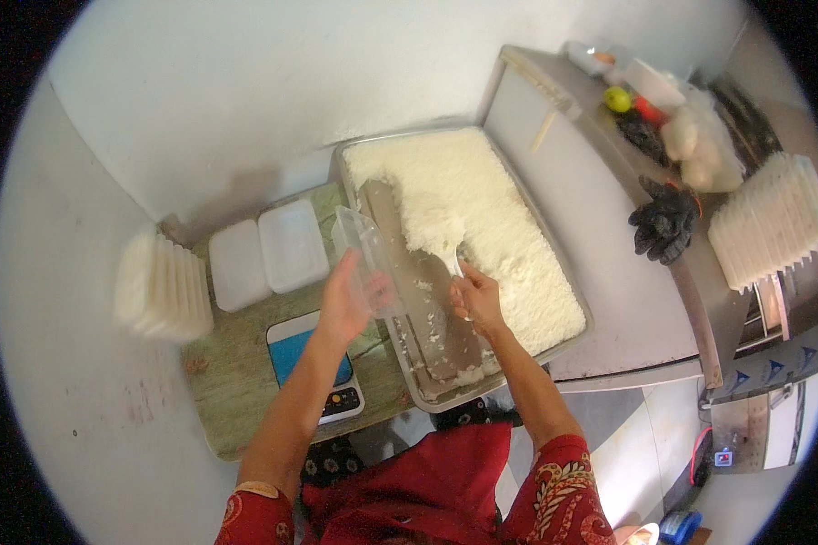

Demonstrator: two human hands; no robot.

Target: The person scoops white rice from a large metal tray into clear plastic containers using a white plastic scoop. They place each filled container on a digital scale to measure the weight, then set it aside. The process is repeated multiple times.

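Observation:
My left hand (346,300) grips a clear plastic container (369,262), tilted over the left rim of a large metal tray (409,392). In my right hand (477,297) is the handle of a white scoop (452,261), its head pushed into the edge of the white rice (491,197). Rice covers the far and right parts of the tray; along the left and near side the metal shows, with scattered grains. Below my left forearm sits a digital kitchen scale (300,347), partly hidden by the arm.
Two white plastic containers (293,245) lie on the green tabletop (245,395), beside a stack of containers (163,289) at the left wall. To the right, a counter holds black gloves (664,221), another container stack (767,221), a plastic bag (702,139) and a green round fruit (617,99).

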